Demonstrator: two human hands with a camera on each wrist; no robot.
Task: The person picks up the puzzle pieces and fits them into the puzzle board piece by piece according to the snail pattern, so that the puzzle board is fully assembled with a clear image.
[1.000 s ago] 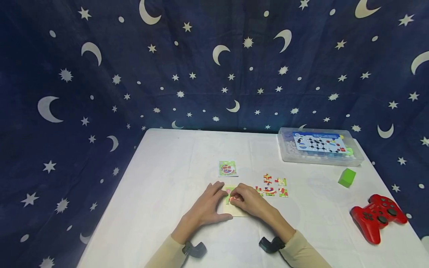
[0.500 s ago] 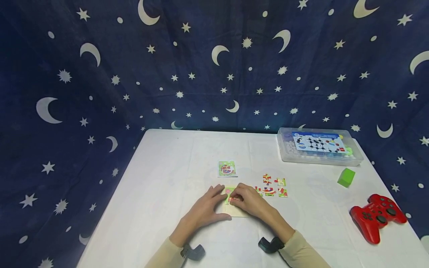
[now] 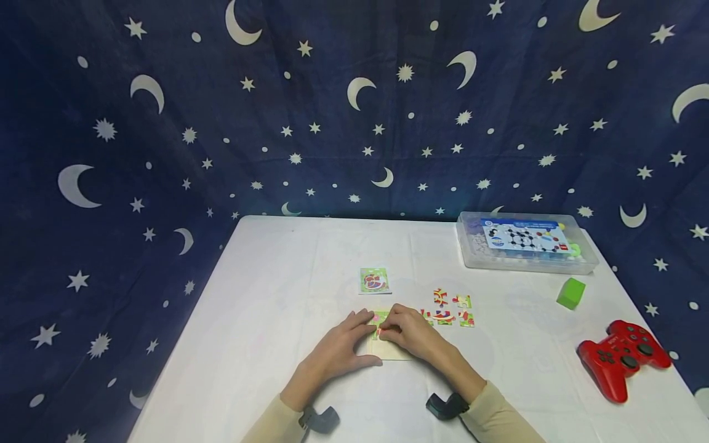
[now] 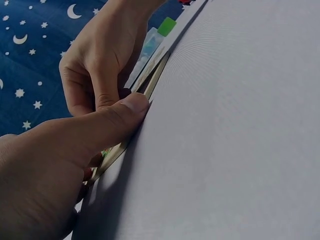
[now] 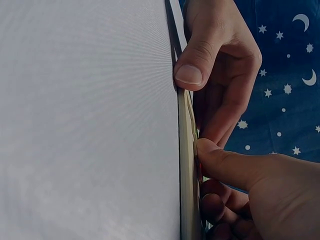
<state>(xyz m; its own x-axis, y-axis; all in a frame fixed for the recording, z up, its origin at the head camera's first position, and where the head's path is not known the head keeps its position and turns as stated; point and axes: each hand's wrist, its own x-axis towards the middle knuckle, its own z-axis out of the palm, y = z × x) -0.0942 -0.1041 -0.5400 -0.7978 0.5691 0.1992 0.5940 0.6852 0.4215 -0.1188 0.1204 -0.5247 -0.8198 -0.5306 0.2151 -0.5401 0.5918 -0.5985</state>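
In the head view a small pale puzzle board [image 3: 394, 352] lies on the white table, with green and pink picture pieces [image 3: 378, 318] in its far left part. My left hand [image 3: 339, 349] holds this board, thumb along the near edge and fingers at the left side. My right hand [image 3: 414, 332] reaches over the board and pinches a small puzzle piece against its surface. That piece is mostly hidden by fingers. The right wrist view shows the right thumb [image 5: 225, 162] at the board's edge [image 5: 187, 165]. To the right lie several loose puzzle pieces [image 3: 445, 317].
Behind the board lies a small picture card [image 3: 374, 281]. A clear plastic box [image 3: 526, 263] with a blue label sits at the back right. Nearer are a green block [image 3: 571, 293] and a red game controller [image 3: 623, 357]. Dark star-patterned cloth [image 3: 327, 74] hangs behind the table.
Both hands stay at the board, the right one still pinching at about the same spot. The whole head view shifts slightly; the loose pieces lie as before.
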